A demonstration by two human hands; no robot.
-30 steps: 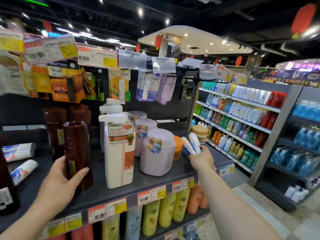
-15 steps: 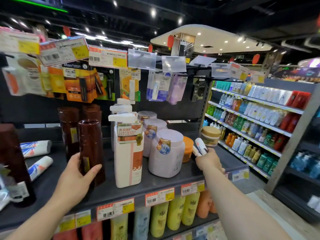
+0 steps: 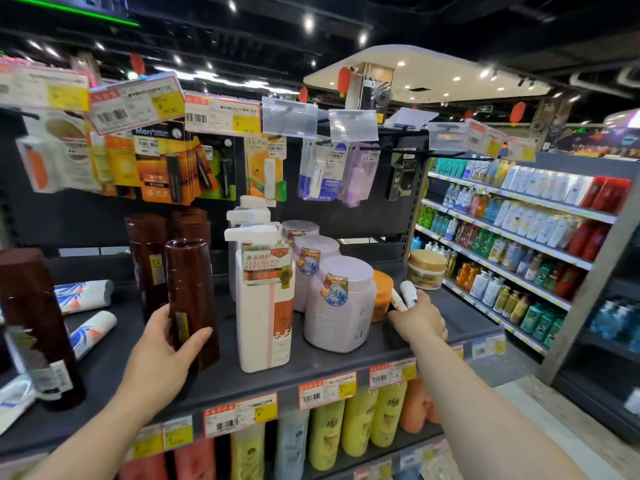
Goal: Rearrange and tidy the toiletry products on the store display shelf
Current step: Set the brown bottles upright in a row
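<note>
A person tidies toiletries on a dark store shelf, both hands at work. The left hand grasps a brown bottle low on its body, fingers curled round its front; the bottle stands upright near the shelf's front edge, ahead of more brown bottles behind it. The right hand clutches two white tubes, their ends poking up out of the fist, low over the shelf just right of an orange jar and near a gold-lidded jar.

The middle of the shelf looks largely in order: white pump bottles stand in a file front to back, and lilac tubs line up beside them. Much seems left to do. At the far left, several white tubes lie on their sides, well apart from the pair in the right hand, and a lone brown bottle stands off from its fellows beside what looks like a loose wrapper at the frame's edge. The two held tubes have no settled place yet, and the grasped bottle is not yet squared with its row. Hanging packs above and bottles on the shelf below appear untouched.
</note>
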